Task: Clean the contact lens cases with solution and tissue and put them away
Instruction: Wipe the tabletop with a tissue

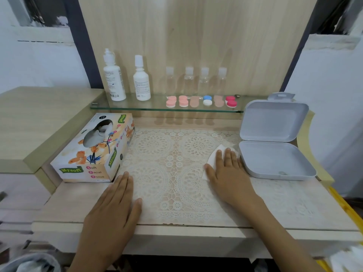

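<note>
Left hand [115, 199] is lying flat on the cream lace table mat [167, 163], fingers straight and close together, holding nothing. Right hand [228, 173] is pressing flat on a white paper tissue [217, 152], fingers straight and a bit spread. Just past the left fingertips a floral cardboard tissue box [94, 148] is sitting. Right beside the right fingers a grey hinged plastic box [275, 161] is lying open. Well beyond both sets of fingers, the small round contact lens cases [207, 100] (pink, beige, blue-white, red) are sitting in a row on the glass shelf [155, 104], with two white solution bottles [115, 77] standing to their left.
</note>
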Demonstrator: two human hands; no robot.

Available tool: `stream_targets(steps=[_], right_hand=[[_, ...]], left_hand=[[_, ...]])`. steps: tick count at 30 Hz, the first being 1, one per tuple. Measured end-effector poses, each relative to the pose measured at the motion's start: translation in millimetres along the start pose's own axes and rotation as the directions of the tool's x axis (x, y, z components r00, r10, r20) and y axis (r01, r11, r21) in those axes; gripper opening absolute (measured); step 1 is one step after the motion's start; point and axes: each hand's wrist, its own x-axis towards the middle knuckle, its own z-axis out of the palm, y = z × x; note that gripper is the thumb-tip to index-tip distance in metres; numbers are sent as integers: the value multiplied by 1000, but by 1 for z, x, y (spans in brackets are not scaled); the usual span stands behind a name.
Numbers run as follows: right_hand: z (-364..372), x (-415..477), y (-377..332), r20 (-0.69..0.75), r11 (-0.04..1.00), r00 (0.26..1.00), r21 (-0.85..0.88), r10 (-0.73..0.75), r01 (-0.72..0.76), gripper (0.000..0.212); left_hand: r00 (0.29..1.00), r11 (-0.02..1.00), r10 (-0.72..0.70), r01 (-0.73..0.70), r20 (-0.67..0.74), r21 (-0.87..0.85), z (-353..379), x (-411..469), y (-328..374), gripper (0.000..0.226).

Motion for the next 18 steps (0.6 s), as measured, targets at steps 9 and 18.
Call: stream_targets(steps=[9,18], right_hand=[[8,-56,21,-33,990,989,4,-141,141,106],[-7,-101,58,3,994,994,-17,-107,107,86]], left_hand=[[999,1000,-12,11,39,21,0,0,0,79],[999,1000,-9,9,45,1,-1,0,-1,76]])
